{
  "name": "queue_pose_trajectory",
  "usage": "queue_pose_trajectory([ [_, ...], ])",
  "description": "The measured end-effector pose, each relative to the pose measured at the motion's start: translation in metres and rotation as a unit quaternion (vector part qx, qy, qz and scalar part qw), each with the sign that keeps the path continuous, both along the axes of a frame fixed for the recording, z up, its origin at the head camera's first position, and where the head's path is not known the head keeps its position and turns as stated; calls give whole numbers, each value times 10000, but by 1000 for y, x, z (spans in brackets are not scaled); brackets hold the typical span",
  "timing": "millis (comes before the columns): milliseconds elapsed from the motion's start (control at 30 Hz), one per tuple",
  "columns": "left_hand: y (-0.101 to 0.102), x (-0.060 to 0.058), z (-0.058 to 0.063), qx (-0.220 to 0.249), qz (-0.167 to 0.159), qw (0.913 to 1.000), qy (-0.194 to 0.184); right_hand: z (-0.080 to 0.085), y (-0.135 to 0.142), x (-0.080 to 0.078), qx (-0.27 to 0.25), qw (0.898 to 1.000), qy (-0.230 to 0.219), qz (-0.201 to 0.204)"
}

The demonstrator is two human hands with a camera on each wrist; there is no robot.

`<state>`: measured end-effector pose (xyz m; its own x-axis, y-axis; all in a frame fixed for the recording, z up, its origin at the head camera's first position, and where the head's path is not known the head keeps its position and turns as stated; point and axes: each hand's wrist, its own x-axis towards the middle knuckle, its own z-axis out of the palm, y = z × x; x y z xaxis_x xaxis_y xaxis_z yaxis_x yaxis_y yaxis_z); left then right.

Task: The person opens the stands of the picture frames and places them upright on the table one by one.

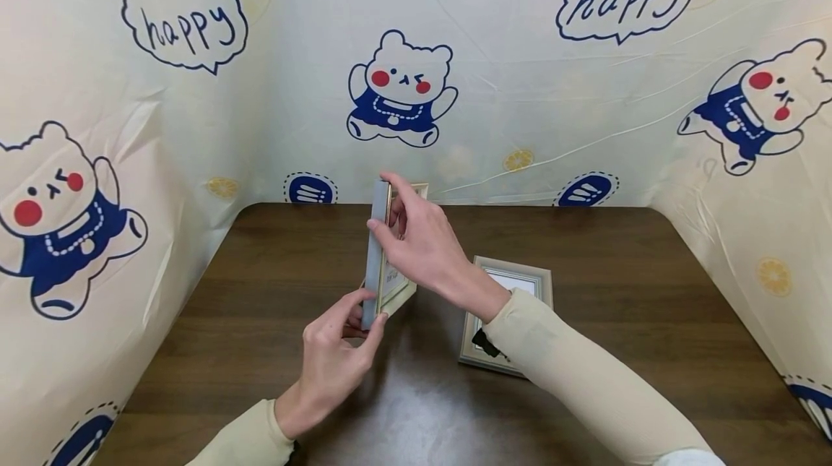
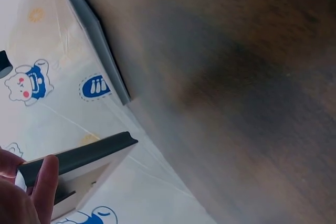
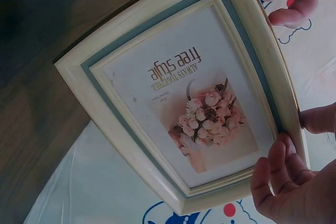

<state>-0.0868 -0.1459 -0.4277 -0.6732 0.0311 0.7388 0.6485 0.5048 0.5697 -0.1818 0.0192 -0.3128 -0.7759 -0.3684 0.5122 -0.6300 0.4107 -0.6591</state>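
Both hands hold a picture frame point(image 1: 376, 256) upright and tilted above the table, its side edge turned to the head view. My left hand point(image 1: 334, 350) pinches the lower end, thumb on the front border. My right hand point(image 1: 422, 235) grips the upper part, thumb on the side edge and fingers on the front. In the right wrist view, the frame point(image 3: 126, 150) shows a cream border, a blue-green inner band and a print of pink roses with upside-down lettering. A second picture frame point(image 1: 546, 278) lies on the table, partly covered by my right forearm.
The dark wooden table point(image 1: 273, 264) has rounded far corners. A pale cloth point(image 1: 507, 105) printed with bears and "happy" bubbles hangs around its back and sides.
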Motion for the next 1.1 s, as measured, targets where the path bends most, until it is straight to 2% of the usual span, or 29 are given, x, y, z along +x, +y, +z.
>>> queue_pose_trajectory([
  [200,3,0,2,-124,-21,9999,77,0,2,2,-137,9998,138,9],
  [533,8,0,10,-568,92,9982,-155,-3,4,1,-205,9995,221,114],
  [833,12,3,19,-1534,469,9862,-421,-5,9,3,-373,9991,3,208],
  [1100,14,4,24,-1806,606,9813,-272,-3,13,4,-664,9967,73,469],
])
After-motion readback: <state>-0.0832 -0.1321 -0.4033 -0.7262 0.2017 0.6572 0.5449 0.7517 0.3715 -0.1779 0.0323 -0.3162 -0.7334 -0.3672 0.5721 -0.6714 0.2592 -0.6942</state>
